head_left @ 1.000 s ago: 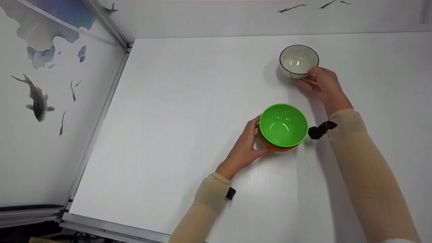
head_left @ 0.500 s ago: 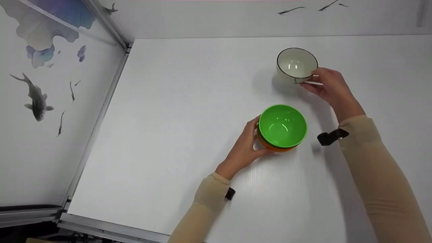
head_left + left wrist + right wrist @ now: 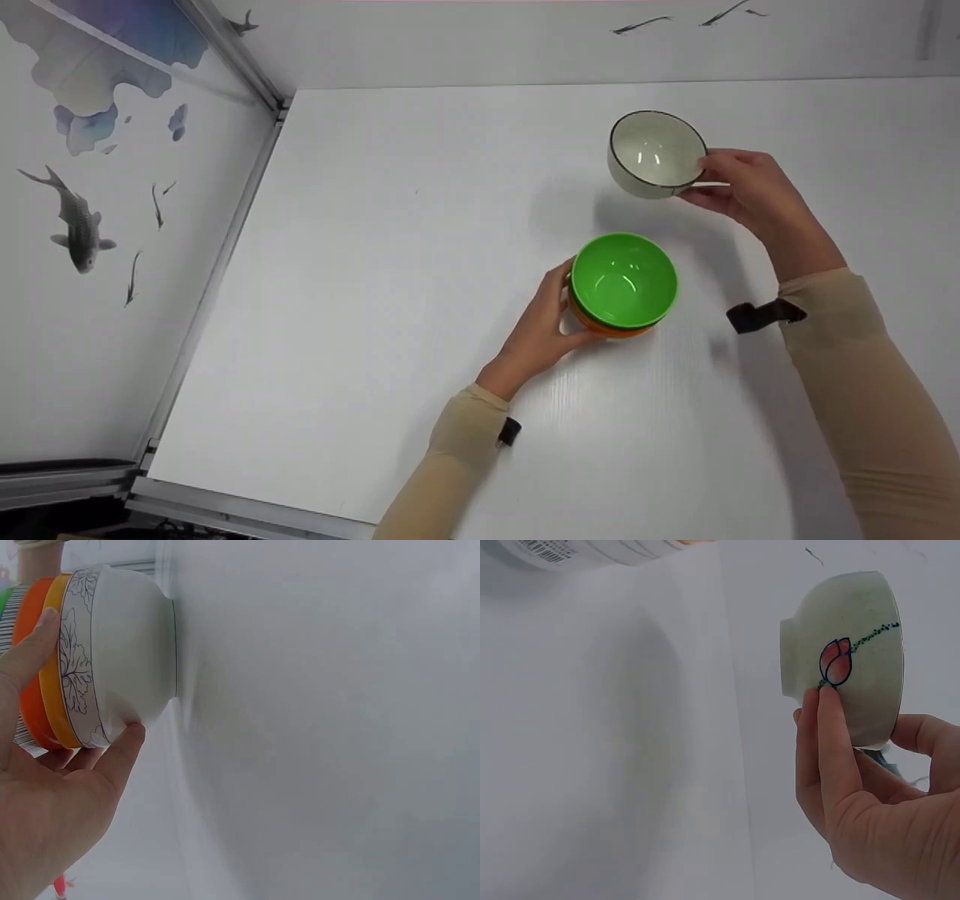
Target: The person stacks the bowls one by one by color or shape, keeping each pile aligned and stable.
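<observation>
Around a stack of nested bowls curls my left hand (image 3: 529, 337), with the thumb at the near side. On top is a bright green bowl (image 3: 625, 281). Below it the left wrist view shows a striped band, an orange rim (image 3: 34, 690), a yellow rim (image 3: 56, 660) and, lowest, a white bowl (image 3: 131, 652) with a leaf-pattern band, its foot on the table. My right hand (image 3: 761, 195) pinches a pale bowl (image 3: 652, 154) by its near right side, thumb at the dark rim and fingers underneath. This bowl, painted with a red bud (image 3: 835, 662), is held above the table, behind the stack.
The white tabletop (image 3: 360, 300) spreads widely to the left of the stack. A painted panel (image 3: 112, 247) stands along the left side, and a white wall (image 3: 465, 41) runs along the back. A metal frame edge (image 3: 247, 510) borders the front left.
The pale bowl has risen off the table and come slightly nearer and to the left, its shadow now separate. My left hand and the stack have stayed nearly still.
</observation>
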A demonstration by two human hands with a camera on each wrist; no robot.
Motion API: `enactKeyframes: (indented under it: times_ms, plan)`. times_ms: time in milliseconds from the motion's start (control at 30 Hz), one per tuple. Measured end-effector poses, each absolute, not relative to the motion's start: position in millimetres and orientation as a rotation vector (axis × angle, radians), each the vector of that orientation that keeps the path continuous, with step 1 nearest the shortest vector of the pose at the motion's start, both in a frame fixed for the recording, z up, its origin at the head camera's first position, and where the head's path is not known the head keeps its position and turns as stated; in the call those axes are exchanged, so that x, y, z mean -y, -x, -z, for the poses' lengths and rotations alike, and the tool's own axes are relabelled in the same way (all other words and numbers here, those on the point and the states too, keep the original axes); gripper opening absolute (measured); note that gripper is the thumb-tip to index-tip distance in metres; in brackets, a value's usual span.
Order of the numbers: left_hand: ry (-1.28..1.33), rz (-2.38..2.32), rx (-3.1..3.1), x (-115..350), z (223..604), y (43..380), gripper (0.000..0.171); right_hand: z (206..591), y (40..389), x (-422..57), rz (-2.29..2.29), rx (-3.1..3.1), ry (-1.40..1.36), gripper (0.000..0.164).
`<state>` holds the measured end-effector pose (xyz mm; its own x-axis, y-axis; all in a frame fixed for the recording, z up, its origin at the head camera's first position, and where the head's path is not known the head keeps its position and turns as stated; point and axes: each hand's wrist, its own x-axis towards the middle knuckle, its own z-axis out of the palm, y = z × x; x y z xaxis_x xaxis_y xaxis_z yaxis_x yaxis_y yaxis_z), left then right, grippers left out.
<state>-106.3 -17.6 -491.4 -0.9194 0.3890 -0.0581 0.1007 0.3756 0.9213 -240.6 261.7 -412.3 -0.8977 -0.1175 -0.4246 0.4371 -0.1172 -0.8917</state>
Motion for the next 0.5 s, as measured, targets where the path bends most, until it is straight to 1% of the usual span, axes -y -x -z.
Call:
enactKeyframes:
  times_ms: [333, 500]
  plan:
    - [-0.447, -1.575, -2.364, 17.4, 493.6, 107.4, 0.102, 396.8, 224.3, -264.0, 1.922, -1.978, -0.163, 0.02]
    - [-0.477, -1.588, -2.364, 18.1, 494.7, 107.4, 0.1, 392.4, 216.7, -263.7, 1.928, -1.983, -0.097, 0.011]
